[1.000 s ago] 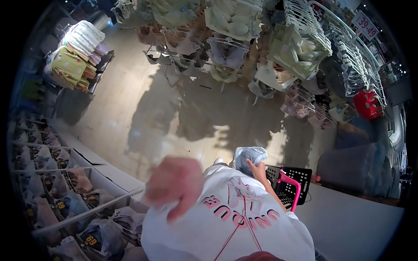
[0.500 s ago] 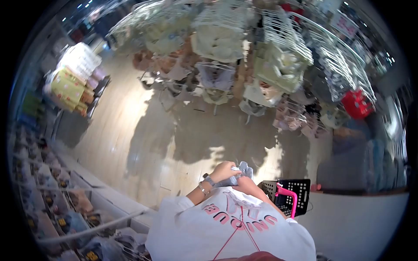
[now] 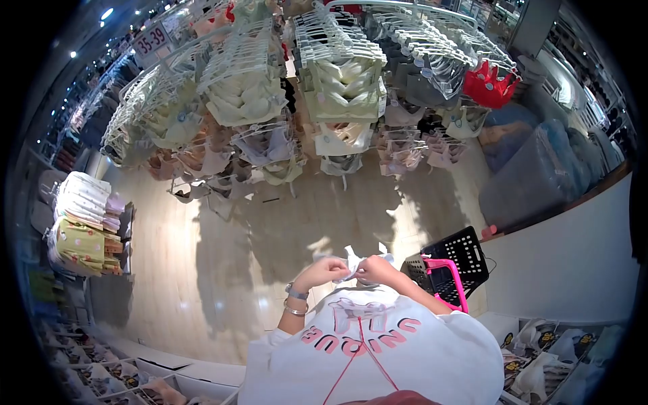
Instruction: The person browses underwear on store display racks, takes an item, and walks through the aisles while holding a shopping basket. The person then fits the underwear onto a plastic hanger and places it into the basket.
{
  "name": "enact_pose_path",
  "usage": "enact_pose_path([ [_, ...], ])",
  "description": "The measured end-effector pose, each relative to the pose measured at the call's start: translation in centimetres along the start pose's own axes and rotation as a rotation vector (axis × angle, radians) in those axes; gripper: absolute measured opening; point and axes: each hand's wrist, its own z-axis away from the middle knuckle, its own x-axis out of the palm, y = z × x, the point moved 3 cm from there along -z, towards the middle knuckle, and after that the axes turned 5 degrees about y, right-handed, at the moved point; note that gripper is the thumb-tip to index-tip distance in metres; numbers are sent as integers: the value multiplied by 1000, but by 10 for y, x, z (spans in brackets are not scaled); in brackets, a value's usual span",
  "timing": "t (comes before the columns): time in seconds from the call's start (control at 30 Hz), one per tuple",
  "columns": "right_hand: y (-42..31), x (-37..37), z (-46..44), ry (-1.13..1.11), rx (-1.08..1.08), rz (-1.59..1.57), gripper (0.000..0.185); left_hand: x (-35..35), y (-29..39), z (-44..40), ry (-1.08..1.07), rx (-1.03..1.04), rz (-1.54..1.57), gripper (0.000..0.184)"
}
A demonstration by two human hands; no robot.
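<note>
1. Small pale grey-white cloth piece: one, bunched; held in front of the printed white top, over the near edge of the pale wood-look floor.
2. Left hand, silver watch and bracelet at wrist: fingers curled, nearly closed, tips pinching the cloth.
3. Right hand: fingers bent inward, nearly closed, tips on the cloth close beside the left's.
4. Black perforated plastic basket, bright pink handle: right of the right hand, apart from the cloth.
5. Condition, as judged: cloth taken up in both hands; not spread flat, set down or put in the basket.
6. Orientation: pale tips point away from the body; long axis seemingly crosswise, left to right, though fingers hide the middle.
</note>
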Motion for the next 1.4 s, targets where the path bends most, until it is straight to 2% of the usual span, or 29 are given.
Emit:
enact_pose_path([
  [0.03,6,3,2,18,-58,-11,19,3,-5,-1,-10,-44,-47,23],
  [0.17,8,5,11,8,25,-49,21,26,-5,4,-150,-280,-58,26],
  [0.27,10,-1,16,83,124,-134,22,26,-29,-4,8,-74,157,29],
  [0.3,8,-8,17,77,224,-176,24,25,-35,-8,107,-10,153,30],
  [0.33,25,-2,18,176,199,-165,24,20,-42,-9,213,-6,187,30],
  [0.4,32,-12,19,342,306,-261,24,10,-49,-10,431,-1,264,30],
  [0.43,39,-16,21,385,424,-484,24,2,-58,-11,513,-90,269,30],
  [0.47,64,-11,18,528,335,-437,24,-1,-58,-6,574,-33,332,31],
  [0.53,69,-31,20,666,469,-571,23,-8,-56,4,694,90,447,34],
  [0.6,86,-38,19,748,517,-649,27,-14,-54,14,805,159,362,33],
  [0.63,103,-36,14,784,450,-662,27,-17,-53,17,870,216,298,32],
  [0.67,98,-41,13,791,522,-834,30,-19,-54,22,938,265,237,32],
  [0.73,103,-42,9,787,476,-1038,35,-20,-40,30,1016,389,137,28],
  [0.8,76,-53,5,832,457,-1094,36,-18,-23,36,1117,531,50,27],
  [0.87,82,-55,-2,909,370,-1146,35,-17,1,48,1119,608,-89,27],
  [0.93,88,-58,-8,918,326,-1247,31,-10,35,64,950,519,215,25],
  [1.03,85,-62,-17,843,232,-1403,31,-10,46,73,941,698,74,21],
  [1.1,89,-53,-24,755,219,-1322,32,-7,46,75,939,806,38,24],
  [1.13,92,-50,-25,713,212,-1276,32,-5,45,75,902,776,27,23],
  [1.2,102,-40,-22,666,237,-855,27,-3,48,77,828,724,9,21],
  [1.27,121,-24,-15,557,286,-826,23,4,52,78,845,687,19,19],
  [1.33,117,-16,3,566,617,-886,18,12,48,77,825,593,67,18],
  [1.4,156,7,23,671,700,-968,17,18,41,71,837,578,50,16],
])
